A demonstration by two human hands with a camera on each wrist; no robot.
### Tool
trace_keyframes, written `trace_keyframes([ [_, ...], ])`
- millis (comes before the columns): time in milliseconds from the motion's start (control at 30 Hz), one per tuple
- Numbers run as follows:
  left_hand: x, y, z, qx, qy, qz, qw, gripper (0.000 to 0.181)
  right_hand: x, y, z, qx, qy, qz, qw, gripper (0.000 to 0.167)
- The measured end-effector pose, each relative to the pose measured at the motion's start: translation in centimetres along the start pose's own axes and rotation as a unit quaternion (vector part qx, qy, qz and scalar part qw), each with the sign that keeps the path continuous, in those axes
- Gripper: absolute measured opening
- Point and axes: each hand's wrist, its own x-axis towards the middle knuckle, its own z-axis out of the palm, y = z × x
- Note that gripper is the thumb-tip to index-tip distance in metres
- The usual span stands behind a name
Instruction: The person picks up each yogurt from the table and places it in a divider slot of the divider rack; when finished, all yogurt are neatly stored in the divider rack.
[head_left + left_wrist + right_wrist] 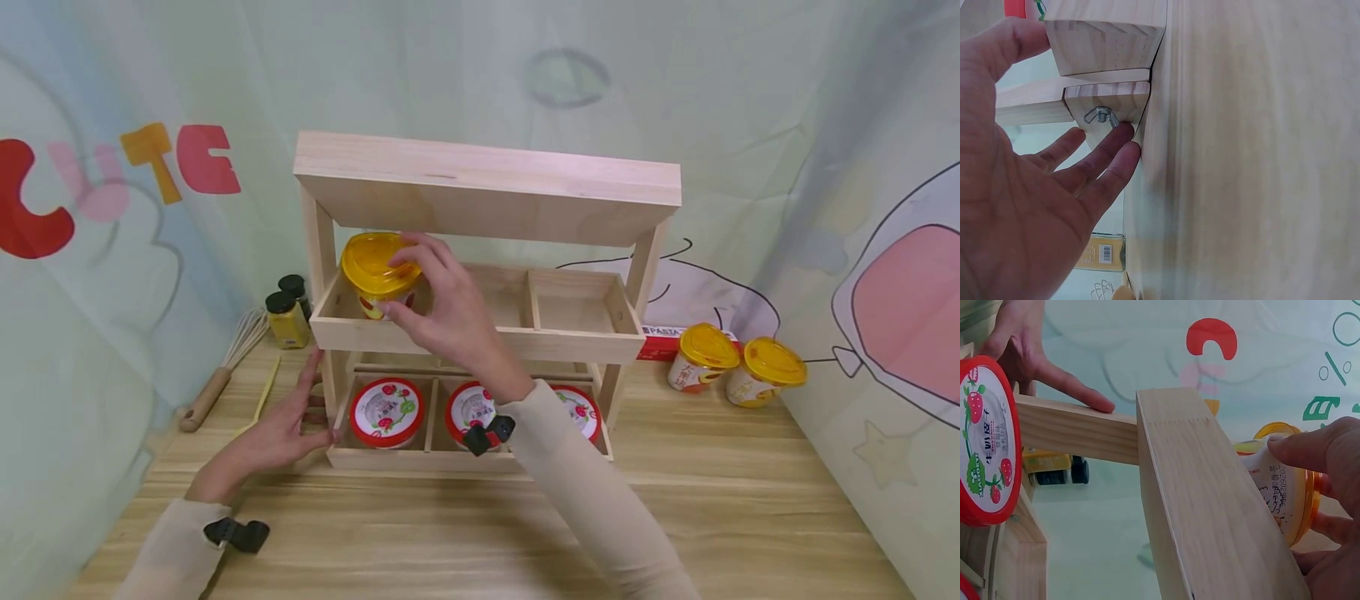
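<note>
A yellow-lidded cup [369, 265] stands tilted in or just above the left compartment of the wooden shelf's upper tray [420, 336]. My right hand [459, 315] holds it by the lid and side, thumb toward the front; the right wrist view shows the cup [1277, 487] between thumb and fingers [1335, 447], behind the tray wall [1210, 506]. My left hand [279, 429] rests with spread fingers against the shelf's lower left side. In the left wrist view its fingertips [1124, 157] lie by a wing nut [1102, 115] on the wood.
Red-rimmed tubs [387, 413] sit in the lower tray. Left of the shelf are two black-capped jars [288, 325], a whisk [217, 392] and a yellow utensil [267, 388]. Right of it stand two more yellow-lidded cups [701, 358] and a red pasta box [660, 343].
</note>
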Motion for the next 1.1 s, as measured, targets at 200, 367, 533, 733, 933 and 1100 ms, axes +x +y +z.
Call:
trace_keyframes([
  [200, 0.1, 0.1, 0.0, 0.003, -0.001, 0.002, 1.0, 0.134, 0.0, 0.0, 0.0, -0.019, -0.013, 0.0, 0.9997, 0.048],
  [367, 0.1, 0.2, 0.1, 0.0, -0.003, -0.001, 1.0, 0.135, -0.1, 0.0, -0.2, -0.027, -0.019, 0.004, 0.9994, 0.053],
  [533, 0.2, 0.2, 0.1, -0.002, -0.004, -0.007, 1.0, 0.134, -0.2, -0.1, -0.5, -0.027, -0.021, 0.008, 0.9994, 0.058],
  [733, 0.2, 0.1, 0.1, -0.004, -0.005, -0.012, 0.9999, 0.135, -0.7, -0.1, -1.3, -0.027, -0.006, 0.019, 0.9994, 0.062],
  [933, 0.1, 0.1, -0.1, -0.008, -0.006, -0.015, 0.9998, 0.135, -1.7, 0.1, -2.7, -0.014, 0.012, 0.018, 0.9997, 0.062],
  [1100, 0.1, 0.1, -0.1, -0.007, -0.006, -0.015, 0.9998, 0.136, -2.8, 0.6, -4.0, -0.011, 0.03, 0.005, 0.9995, 0.061],
])
